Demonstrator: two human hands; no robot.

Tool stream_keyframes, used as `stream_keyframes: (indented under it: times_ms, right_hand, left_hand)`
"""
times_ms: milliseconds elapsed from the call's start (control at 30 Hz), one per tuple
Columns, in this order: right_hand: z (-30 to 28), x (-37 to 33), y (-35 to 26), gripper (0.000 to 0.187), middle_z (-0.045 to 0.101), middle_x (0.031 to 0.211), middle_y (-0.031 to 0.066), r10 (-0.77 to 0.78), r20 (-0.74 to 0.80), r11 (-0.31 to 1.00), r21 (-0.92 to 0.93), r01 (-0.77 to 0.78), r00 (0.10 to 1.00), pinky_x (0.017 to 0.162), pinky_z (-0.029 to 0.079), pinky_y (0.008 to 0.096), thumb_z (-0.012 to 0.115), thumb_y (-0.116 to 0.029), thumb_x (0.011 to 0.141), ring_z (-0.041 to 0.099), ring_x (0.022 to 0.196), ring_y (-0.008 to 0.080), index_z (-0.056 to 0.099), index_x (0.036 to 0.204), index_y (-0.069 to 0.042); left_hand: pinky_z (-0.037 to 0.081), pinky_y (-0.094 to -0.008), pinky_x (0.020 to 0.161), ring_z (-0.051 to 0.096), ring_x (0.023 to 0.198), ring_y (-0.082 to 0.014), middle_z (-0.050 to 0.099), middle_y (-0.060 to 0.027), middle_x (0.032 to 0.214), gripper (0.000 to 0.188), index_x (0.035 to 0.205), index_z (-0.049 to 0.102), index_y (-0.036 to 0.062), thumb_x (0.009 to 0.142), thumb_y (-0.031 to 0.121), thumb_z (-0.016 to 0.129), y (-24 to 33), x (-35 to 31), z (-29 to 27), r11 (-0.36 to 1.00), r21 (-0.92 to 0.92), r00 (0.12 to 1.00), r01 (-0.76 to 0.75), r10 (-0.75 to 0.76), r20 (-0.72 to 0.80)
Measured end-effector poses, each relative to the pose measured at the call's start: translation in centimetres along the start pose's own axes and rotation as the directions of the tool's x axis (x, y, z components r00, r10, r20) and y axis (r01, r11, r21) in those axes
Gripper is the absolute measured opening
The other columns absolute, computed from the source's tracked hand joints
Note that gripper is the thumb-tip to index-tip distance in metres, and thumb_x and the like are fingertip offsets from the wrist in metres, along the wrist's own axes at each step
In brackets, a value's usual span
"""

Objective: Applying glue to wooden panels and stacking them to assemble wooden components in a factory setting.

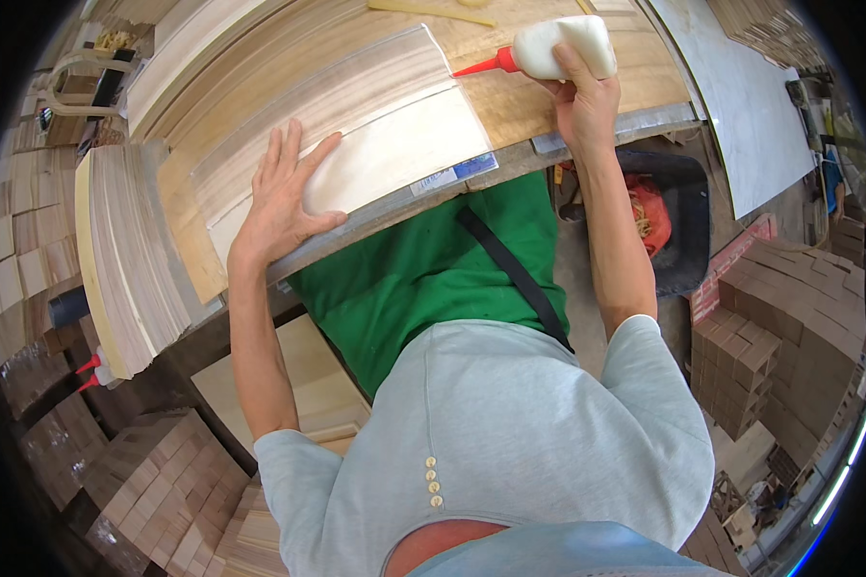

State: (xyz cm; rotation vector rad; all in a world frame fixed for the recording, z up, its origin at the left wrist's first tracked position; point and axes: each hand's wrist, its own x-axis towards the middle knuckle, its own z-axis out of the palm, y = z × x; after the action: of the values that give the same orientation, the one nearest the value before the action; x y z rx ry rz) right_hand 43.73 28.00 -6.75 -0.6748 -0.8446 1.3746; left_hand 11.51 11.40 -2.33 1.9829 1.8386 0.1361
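My right hand (pixel 587 101) grips a white glue bottle (pixel 563 50), tilted so its long red nozzle points left. The nozzle's tip is at the right end of a thin wooden panel (pixel 356 96), where a white line runs along the edge. A paler board (pixel 404 139) lies on the near side of that panel, along a straight seam. My left hand (pixel 284 197) rests flat with spread fingers on the left part of the boards, the thumb near the front edge.
The boards lie on a wooden workbench (pixel 520 106). Stacked wood strips (pixel 140 260) stand at its left end. Under the right side is a black bin (pixel 688 221) with a red bag. Two more red-nozzled bottles (pixel 101 370) sit lower left. Piled wood blocks (pixel 779 327) stand at right.
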Motion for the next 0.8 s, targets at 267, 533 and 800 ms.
stream_keyframes:
  times_ms: [267, 533, 800]
  right_hand:
    - [-0.2, -1.0, -0.2, 0.034, 0.062, 0.110, 0.0086, -0.023, 0.007, 1.000, 0.006, 0.023, 1.000, 0.077, 0.061, 0.0372, 0.069, -0.003, 0.086, 0.065, 0.099, 0.0221, 0.056, 0.117, -0.001]
    - [-0.7, -2.1, -0.4, 0.032, 0.062, 0.110, 0.0075, 0.007, -0.062, 1.000, -0.009, -0.008, 0.998, 0.078, 0.060, 0.0396, 0.067, -0.006, 0.087, 0.063, 0.100, 0.0220, 0.057, 0.117, -0.002]
    - [-1.4, -3.6, -1.3, 0.031, 0.062, 0.109, 0.0060, 0.005, -0.044, 1.000, -0.030, -0.006, 0.999, 0.080, 0.059, 0.0392, 0.066, -0.005, 0.088, 0.063, 0.100, 0.0214, 0.057, 0.118, -0.004]
  left_hand:
    - [0.016, -0.0519, 0.115, 0.006, 0.146, -0.0400, 0.010, -0.0201, 0.158, 0.088, 0.142, 0.043, 0.0371, 0.063, 0.032, 0.081, 0.2, 0.0, 0.4, 0.999, 0.050, 1.000, 0.005, -0.005, 0.002]
    - [0.014, -0.0519, 0.116, 0.005, 0.146, -0.0409, 0.009, -0.0217, 0.158, 0.088, 0.142, 0.043, 0.0368, 0.063, 0.030, 0.081, 0.3, 0.0, 0.3, 0.999, 0.033, 1.000, 0.017, -0.017, 0.014]
    - [0.013, -0.0521, 0.116, 0.005, 0.145, -0.0421, 0.009, -0.0227, 0.158, 0.084, 0.140, 0.046, 0.0360, 0.063, 0.029, 0.080, 0.3, 0.0, 0.3, 0.999, 0.050, 1.000, -0.002, 0.001, 0.015]
